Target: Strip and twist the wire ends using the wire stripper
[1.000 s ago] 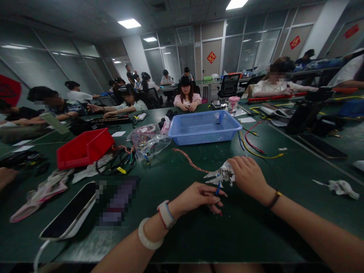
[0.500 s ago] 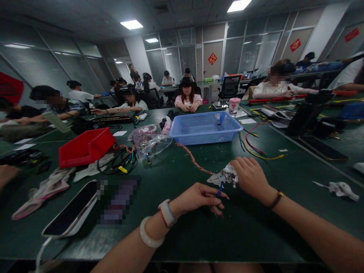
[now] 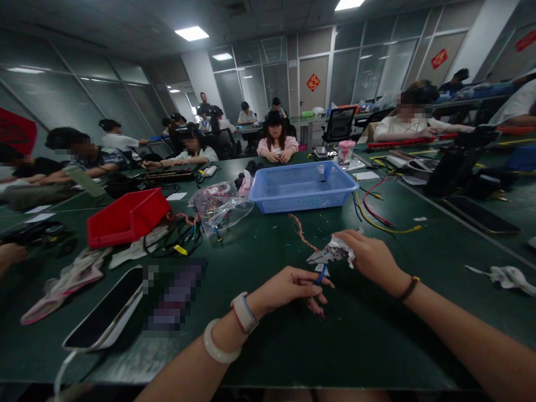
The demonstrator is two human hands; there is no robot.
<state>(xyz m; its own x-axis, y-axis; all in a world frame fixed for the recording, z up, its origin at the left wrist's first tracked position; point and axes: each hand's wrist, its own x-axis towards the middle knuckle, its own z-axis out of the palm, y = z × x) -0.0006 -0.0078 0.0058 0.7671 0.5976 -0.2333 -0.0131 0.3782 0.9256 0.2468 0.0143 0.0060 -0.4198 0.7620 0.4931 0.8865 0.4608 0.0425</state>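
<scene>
We judge the stripping barely begun: our right hand [image 3: 371, 258] grips the pliers [image 3: 330, 254] closed on a blue wire [image 3: 320, 274] that our left hand [image 3: 293, 287] pinches above the table [image 3: 377, 335], twisted copper strand [image 3: 302, 231] lying nearby.

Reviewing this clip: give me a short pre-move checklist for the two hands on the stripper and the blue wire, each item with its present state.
1. Right hand closed on the wire stripper: ok.
2. Left hand pinching the blue wire: ok.
3. Blue wire seated in the stripper's notch: cannot tell, too small.
4. Left fingers apart from the stripper's tip: ok, they sit below it.
5. Twisted copper strand free of the blue basket: ok, it lies on the table in front.
6. Yellow and red wires away from both hands: ok.
</scene>
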